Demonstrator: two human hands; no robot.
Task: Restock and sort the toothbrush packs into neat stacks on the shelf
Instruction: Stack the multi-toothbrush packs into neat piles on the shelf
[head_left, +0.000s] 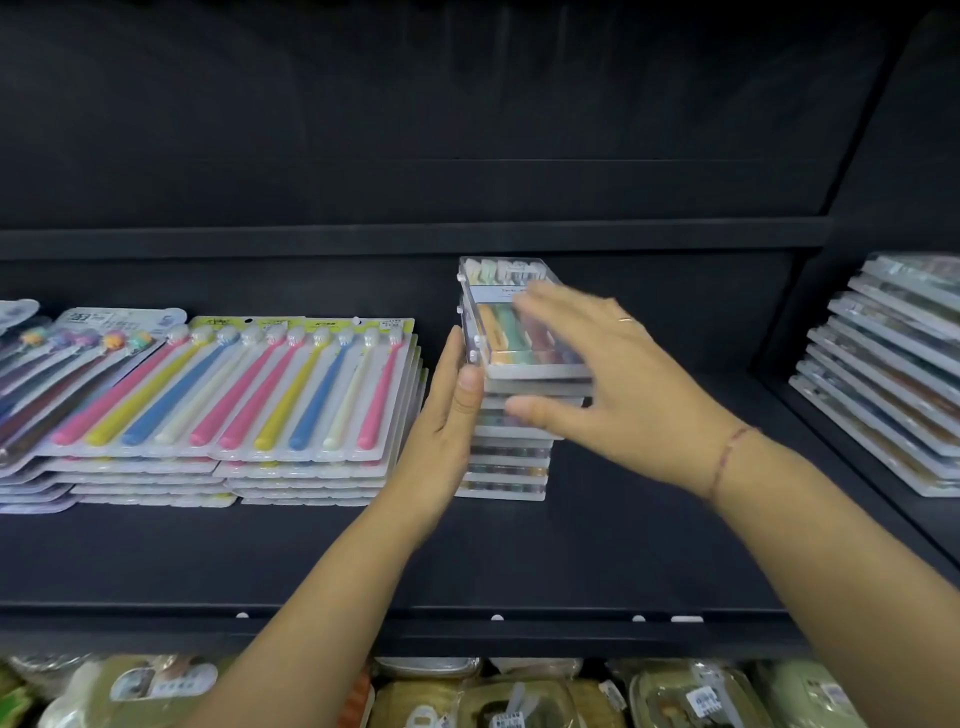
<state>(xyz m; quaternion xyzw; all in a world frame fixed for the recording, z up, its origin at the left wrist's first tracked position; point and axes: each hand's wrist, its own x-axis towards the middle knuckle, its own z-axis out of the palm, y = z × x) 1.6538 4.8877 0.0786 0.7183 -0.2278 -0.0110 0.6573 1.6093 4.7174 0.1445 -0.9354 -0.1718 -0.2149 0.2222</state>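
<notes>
Squaring the staggered toothbrush-case stack (511, 470), the open left hand (447, 415) and right hand (618, 384) are pressing it; lopsided pushing may topple it.

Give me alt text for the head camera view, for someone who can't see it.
Two hands square up a stack of clear toothbrush boxes on a dark shelf: the left hand lies flat against its left side, the right hand spreads over the top box. Carded toothbrush packs are stacked at left, more packs at far right.

Thin ring (626, 319), thread bracelet (727, 457), right hand (618, 384)
</notes>
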